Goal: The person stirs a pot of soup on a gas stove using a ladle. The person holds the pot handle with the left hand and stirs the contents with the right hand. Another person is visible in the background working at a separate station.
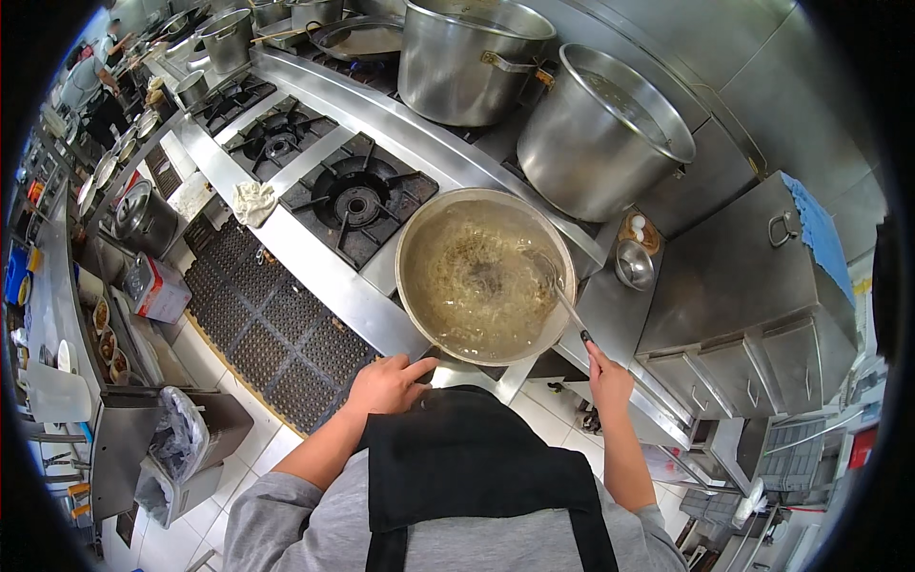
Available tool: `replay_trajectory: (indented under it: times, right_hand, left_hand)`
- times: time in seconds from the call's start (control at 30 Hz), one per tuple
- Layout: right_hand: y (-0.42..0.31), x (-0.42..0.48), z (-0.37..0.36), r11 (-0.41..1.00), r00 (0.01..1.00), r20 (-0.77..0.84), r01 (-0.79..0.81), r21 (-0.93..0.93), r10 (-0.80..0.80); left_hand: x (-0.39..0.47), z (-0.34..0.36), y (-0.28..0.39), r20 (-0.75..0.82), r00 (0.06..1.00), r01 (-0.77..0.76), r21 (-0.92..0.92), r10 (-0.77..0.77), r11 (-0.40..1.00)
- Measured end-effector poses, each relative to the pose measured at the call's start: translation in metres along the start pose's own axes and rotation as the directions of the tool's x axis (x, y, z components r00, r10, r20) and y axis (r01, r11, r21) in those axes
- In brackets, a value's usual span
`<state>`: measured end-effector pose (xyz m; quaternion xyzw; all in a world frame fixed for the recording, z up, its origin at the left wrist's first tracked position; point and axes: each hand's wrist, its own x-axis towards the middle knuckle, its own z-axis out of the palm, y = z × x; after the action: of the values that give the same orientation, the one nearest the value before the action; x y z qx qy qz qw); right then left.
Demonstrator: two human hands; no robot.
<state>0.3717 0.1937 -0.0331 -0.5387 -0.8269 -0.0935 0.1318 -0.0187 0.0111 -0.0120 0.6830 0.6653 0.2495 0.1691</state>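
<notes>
A wide round metal pan (411, 307) of cloudy, yellowish liquid stands on the range in front of me. My right hand (609, 379) grips the dark handle end of a long metal ladle (570, 307), whose head lies in the liquid at the pan's right side. My left hand (393, 385) is by the front edge of the range, just below the pan, and I see no object in it; some of its fingers are bent and the index finger extends toward the pan. A black gas burner (357, 204) is to the left of the pan.
Two tall steel stockpots (468, 71) (586, 150) stand behind. A crumpled cloth (254, 204) lies on the range's front edge. A small steel bowl (634, 264) sits on the right counter. A perforated mat (286, 322) covers floor at left; people (89, 86) stand far left.
</notes>
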Motion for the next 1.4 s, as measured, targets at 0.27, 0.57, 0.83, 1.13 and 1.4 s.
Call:
replay_trajectory:
  times: [0.27, 0.57, 0.83, 1.13, 1.4]
  right_hand:
    - [-0.035, 0.03, 0.039, 0.98, 0.998, 0.038, -0.06, 0.189, 0.054]
    - [-0.067, 0.045, 0.04, 0.96, 0.982, 0.19, -0.058, 0.275, 0.005]
    - [-0.08, 0.032, 0.028, 0.932, 0.967, 0.196, 0.088, 0.35, -0.165]
    - [-0.066, 0.012, 0.002, 0.908, 0.944, 0.141, 0.235, 0.347, -0.298]
    - [-0.058, 0.012, 0.012, 0.943, 0.948, 0.152, 0.241, 0.23, -0.279]
  left_hand:
    - [0.001, 0.001, -0.001, -0.004, 1.0, -0.005, 0.004, 0.005, 1.0]
    - [0.002, 0.0, -0.002, 0.025, 1.0, 0.004, -0.012, -0.003, 1.0]
    - [0.002, -0.002, -0.003, 0.029, 0.999, -0.017, -0.018, 0.017, 1.0]
    - [0.002, -0.003, -0.004, 0.032, 0.999, -0.026, -0.03, 0.026, 0.999]
    - [0.002, -0.004, -0.003, 0.025, 0.999, -0.028, -0.023, 0.028, 0.999]
